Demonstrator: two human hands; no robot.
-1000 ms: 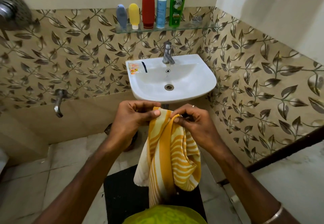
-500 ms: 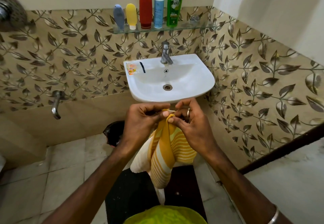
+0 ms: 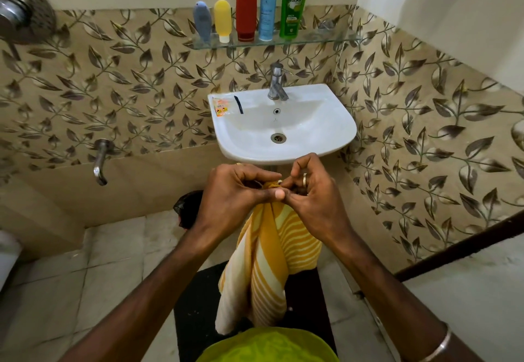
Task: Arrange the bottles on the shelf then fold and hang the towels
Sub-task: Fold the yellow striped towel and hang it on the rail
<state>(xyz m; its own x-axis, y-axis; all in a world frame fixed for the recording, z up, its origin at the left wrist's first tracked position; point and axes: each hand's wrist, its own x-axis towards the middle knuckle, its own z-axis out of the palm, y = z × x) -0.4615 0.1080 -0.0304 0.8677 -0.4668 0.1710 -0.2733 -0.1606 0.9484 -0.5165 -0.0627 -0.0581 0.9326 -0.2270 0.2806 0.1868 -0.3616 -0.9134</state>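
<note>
The fingers (image 3: 272, 176) of the left hand (image 3: 232, 191) were curled and pinched the top edge of the yellow-and-white striped cotton towel (image 3: 266, 262), with the thumb pressed across the bunched cloth. The right hand (image 3: 312, 194) met it there, thumb and forefinger nipping the same bunched edge while the other fingers, one bearing a ring, stood curled above. The towel hung down from both hands in loose folds, in front of the person's body and just below the front rim of the white ceramic wall basin (image 3: 286, 151).

The basin held no water that could be seen; a small orange sachet (image 3: 221, 107) and a thin black strip (image 3: 238, 105) lay on its left rear ledge, and a chrome tap (image 3: 276, 83) stood at the back.

Above it, a glass wall shelf (image 3: 326, 38) carried five containers in a row, upright and close together: a grey-blue squeeze tube (image 3: 202, 20), a yellow squeeze tube (image 3: 223, 19), a tall red plastic bottle (image 3: 246, 4), a pale blue pump bottle (image 3: 267, 12) and a tall green shampoo bottle (image 3: 294, 1). Their contents could not be told.

The walls bore beige tiles (image 3: 113, 83) patterned with brown leaves. A chrome spout (image 3: 99, 160) projected low on the left wall. A black floor mat (image 3: 195, 305) lay on the pale tiled floor (image 3: 99, 262) beneath the towel.
</note>
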